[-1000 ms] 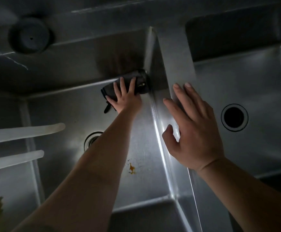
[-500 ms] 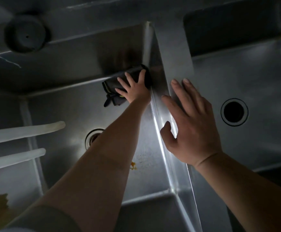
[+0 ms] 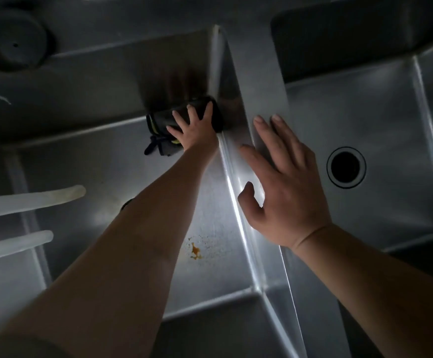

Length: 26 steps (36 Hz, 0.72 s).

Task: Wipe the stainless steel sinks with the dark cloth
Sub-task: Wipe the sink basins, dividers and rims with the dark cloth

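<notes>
The dark cloth (image 3: pixel 184 117) sits bunched in the far right corner of the left sink (image 3: pixel 86 156), where the back wall meets the divider (image 3: pixel 259 81). The left hand (image 3: pixel 196 130) presses on it with fingers spread flat, not curled round it. The right hand (image 3: pixel 282 182) lies open on the divider between the two basins, fingers straight, well apart from the cloth. The right sink (image 3: pixel 380 104) is smooth brushed steel with a round dark drain (image 3: pixel 346 167). An orange stain (image 3: pixel 195 251) marks the left basin's floor. The cloth shows thin yellow edging; no writing is readable.
</notes>
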Tool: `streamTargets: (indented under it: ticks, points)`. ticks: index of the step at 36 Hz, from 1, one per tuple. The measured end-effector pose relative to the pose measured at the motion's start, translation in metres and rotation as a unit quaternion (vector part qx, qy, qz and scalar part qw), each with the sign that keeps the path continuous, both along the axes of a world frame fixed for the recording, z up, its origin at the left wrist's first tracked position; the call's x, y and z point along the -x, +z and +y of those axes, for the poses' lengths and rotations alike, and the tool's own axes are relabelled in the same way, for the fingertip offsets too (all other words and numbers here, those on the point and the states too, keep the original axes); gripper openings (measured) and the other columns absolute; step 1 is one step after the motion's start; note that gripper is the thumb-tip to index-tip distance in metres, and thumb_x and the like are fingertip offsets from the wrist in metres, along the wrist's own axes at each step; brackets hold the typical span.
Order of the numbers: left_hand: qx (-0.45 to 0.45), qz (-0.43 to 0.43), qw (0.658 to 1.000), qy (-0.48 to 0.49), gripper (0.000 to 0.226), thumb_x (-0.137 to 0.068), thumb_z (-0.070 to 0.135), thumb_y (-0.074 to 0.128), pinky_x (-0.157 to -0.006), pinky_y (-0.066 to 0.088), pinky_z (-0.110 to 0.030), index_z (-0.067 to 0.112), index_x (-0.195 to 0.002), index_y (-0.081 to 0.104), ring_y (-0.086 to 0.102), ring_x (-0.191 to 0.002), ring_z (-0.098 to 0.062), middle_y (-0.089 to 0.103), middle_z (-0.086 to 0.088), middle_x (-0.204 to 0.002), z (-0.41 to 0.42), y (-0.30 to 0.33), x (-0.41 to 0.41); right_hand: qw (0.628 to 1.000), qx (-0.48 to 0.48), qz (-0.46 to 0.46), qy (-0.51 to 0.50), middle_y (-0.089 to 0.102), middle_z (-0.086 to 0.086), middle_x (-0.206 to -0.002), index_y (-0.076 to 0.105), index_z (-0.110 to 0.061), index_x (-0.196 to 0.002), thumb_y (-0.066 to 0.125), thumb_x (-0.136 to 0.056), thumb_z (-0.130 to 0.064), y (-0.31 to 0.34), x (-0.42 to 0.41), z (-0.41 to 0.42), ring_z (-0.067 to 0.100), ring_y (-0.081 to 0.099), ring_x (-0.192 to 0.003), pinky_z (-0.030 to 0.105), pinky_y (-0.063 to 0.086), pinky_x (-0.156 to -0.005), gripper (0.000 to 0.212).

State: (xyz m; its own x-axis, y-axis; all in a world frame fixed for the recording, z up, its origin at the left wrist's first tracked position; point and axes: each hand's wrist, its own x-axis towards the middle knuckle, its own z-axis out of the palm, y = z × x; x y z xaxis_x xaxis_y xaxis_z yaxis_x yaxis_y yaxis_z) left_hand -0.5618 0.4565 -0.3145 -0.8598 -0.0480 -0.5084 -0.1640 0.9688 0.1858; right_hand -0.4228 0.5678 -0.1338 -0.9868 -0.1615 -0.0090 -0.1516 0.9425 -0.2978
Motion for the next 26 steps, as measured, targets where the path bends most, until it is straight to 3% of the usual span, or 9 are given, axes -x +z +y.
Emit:
streamTargets:
  ticks: [8,14,16,20,26]
  points:
    - [-0.005,0.009,0.991,-0.131,0.082,-0.098,0.025,0.052,-0.116,-0.002,-0.068,0.043,-0.155,-0.004,-0.009,-0.15,-0.042,0.002,-0.006,-0.167,-0.023,-0.004,-0.019,1.0,-0.022,0.002,0.01,0.031,0.012,-0.158,0.06,-0.011,-0.127,0.05,-0.078,-0.029,0.0,0.001,0.001,0.034,0.022,-0.148,0.06,0.029,-0.109,0.053]
    - [-0.075,0.051,0.98,-0.178,0.095,-0.086,0.022,0.061,-0.12,0.002,-0.061,0.04,-0.155,-0.002,0.004,-0.153,-0.03,0.022,0.002,-0.163,-0.042,-0.007,-0.077,1.0,-0.017,0.004,0.011,0.029,0.01,-0.16,0.051,-0.013,-0.139,0.05,-0.082,-0.029,-0.001,0.001,0.002,0.031,0.019,-0.15,0.061,0.025,-0.112,0.06]
    - [-0.083,0.04,0.979,-0.183,0.094,-0.086,0.017,0.058,-0.122,0.002,-0.057,0.037,-0.156,-0.002,0.003,-0.153,-0.025,0.021,0.004,-0.164,-0.046,-0.004,-0.105,1.0,-0.015,0.001,0.013,0.027,0.009,-0.16,0.049,-0.013,-0.141,0.048,-0.083,-0.03,-0.001,0.002,0.002,0.03,0.018,-0.15,0.061,0.024,-0.113,0.061]
    - [-0.053,0.0,0.979,-0.199,0.086,-0.092,0.019,0.051,-0.122,0.001,-0.055,0.037,-0.157,-0.002,-0.004,-0.153,-0.024,0.009,0.008,-0.165,-0.049,-0.003,-0.16,1.0,-0.013,-0.002,0.005,0.025,0.006,-0.161,0.044,-0.016,-0.146,0.041,-0.082,-0.034,-0.002,0.001,0.001,0.027,0.016,-0.151,0.059,0.021,-0.115,0.066]
    - [0.015,-0.018,0.979,-0.201,0.079,-0.098,0.028,0.05,-0.115,0.013,-0.063,0.039,-0.156,-0.003,0.008,-0.149,-0.033,0.011,0.003,-0.164,-0.031,0.006,-0.188,0.999,-0.031,0.008,-0.006,0.027,0.001,-0.161,0.038,-0.021,-0.148,0.043,-0.085,-0.034,-0.003,0.002,0.0,0.022,0.018,-0.15,0.059,0.018,-0.117,0.065]
